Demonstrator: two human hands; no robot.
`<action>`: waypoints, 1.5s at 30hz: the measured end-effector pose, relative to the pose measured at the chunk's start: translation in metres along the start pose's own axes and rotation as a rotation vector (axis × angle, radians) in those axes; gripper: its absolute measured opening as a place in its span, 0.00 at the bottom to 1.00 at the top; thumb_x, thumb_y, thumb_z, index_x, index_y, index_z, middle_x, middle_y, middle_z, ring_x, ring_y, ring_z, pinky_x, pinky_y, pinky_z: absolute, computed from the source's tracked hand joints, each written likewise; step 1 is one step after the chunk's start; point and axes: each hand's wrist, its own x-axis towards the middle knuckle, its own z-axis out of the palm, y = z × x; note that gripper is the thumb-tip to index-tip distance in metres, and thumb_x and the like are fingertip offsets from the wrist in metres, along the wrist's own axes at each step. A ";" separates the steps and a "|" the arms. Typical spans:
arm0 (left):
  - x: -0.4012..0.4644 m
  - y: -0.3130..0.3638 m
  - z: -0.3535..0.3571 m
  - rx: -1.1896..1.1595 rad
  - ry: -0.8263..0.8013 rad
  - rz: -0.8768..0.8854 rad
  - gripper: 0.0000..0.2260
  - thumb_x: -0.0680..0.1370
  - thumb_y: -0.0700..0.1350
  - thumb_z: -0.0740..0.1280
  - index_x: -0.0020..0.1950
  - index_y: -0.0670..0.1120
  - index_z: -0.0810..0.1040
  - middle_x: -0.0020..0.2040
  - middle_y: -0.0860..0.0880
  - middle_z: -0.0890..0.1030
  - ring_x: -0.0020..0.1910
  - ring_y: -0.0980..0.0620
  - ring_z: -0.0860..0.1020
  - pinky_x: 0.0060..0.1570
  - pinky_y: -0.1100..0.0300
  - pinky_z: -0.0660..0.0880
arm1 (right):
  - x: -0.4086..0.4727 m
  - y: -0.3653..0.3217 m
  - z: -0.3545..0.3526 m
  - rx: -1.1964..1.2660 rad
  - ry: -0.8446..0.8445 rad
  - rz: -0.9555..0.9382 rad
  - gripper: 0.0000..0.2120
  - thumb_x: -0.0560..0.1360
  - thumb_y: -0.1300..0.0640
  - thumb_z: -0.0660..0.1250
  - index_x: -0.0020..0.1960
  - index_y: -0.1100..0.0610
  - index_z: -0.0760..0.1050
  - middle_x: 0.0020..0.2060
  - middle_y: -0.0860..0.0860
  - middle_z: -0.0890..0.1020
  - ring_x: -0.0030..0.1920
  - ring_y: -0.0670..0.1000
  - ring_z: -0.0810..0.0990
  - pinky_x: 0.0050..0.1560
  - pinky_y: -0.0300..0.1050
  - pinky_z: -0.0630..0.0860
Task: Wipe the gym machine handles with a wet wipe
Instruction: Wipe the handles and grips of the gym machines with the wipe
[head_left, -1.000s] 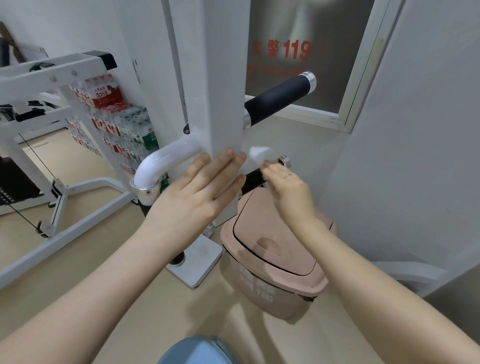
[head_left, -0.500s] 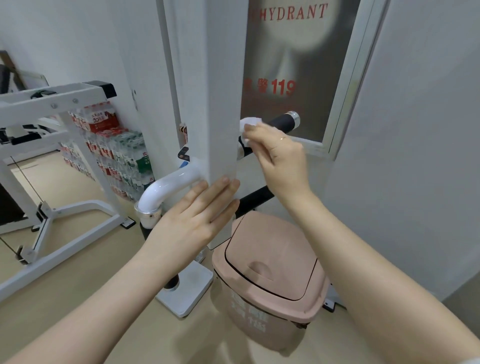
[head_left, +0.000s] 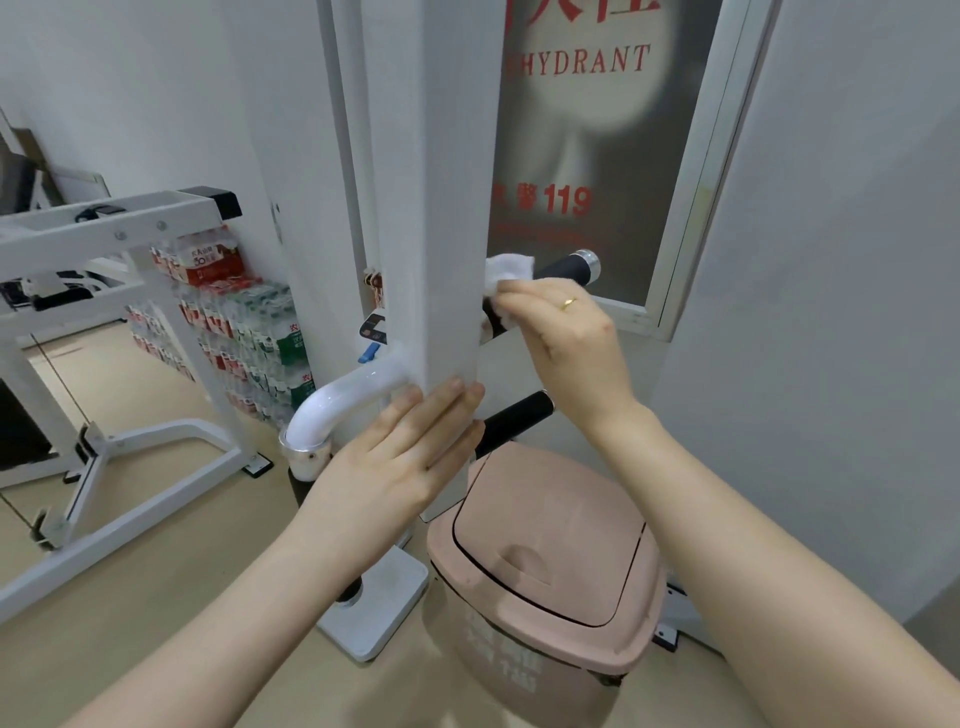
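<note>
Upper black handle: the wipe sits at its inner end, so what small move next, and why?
Probably slide the right hand and wet wipe outward along the upper black handle toward its chrome cap; that stretch of grip lies bare beyond the wipe.

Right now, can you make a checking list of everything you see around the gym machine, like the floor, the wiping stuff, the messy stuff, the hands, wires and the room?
Surface: tan floor, bare where it shows.
Job's things: white wet wipe pressed on the upper black handle; lower black handle untouched below it; both stick out from the white post.
Clutter: pink bin with its lid shut, under the handles; stacked packs of water bottles by the wall.
Grips: right hand holds the wipe; left hand rests flat on the post.
Cables: thin machine cable at left.
Surroundings: white machine frame; hydrant cabinet door; white walls.
</note>
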 end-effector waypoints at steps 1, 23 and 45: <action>0.000 0.001 -0.001 0.001 0.004 -0.008 0.27 0.81 0.36 0.37 0.64 0.43 0.74 0.69 0.42 0.70 0.70 0.44 0.62 0.71 0.50 0.51 | 0.001 0.007 -0.002 0.005 0.058 0.090 0.09 0.70 0.70 0.64 0.45 0.64 0.81 0.45 0.55 0.84 0.45 0.58 0.82 0.48 0.40 0.73; 0.005 -0.011 -0.011 -0.077 0.179 0.035 0.15 0.80 0.35 0.55 0.59 0.41 0.79 0.63 0.42 0.77 0.65 0.45 0.69 0.64 0.51 0.65 | -0.001 0.014 0.010 -0.088 0.079 0.209 0.15 0.70 0.73 0.62 0.52 0.62 0.79 0.52 0.57 0.83 0.53 0.61 0.81 0.54 0.55 0.77; 0.056 -0.030 -0.070 -0.140 0.081 -0.390 0.43 0.61 0.43 0.79 0.70 0.35 0.63 0.72 0.33 0.60 0.68 0.36 0.67 0.66 0.50 0.61 | -0.007 -0.014 -0.002 -0.035 -0.122 0.089 0.28 0.65 0.75 0.54 0.60 0.58 0.77 0.59 0.52 0.79 0.58 0.54 0.78 0.48 0.45 0.78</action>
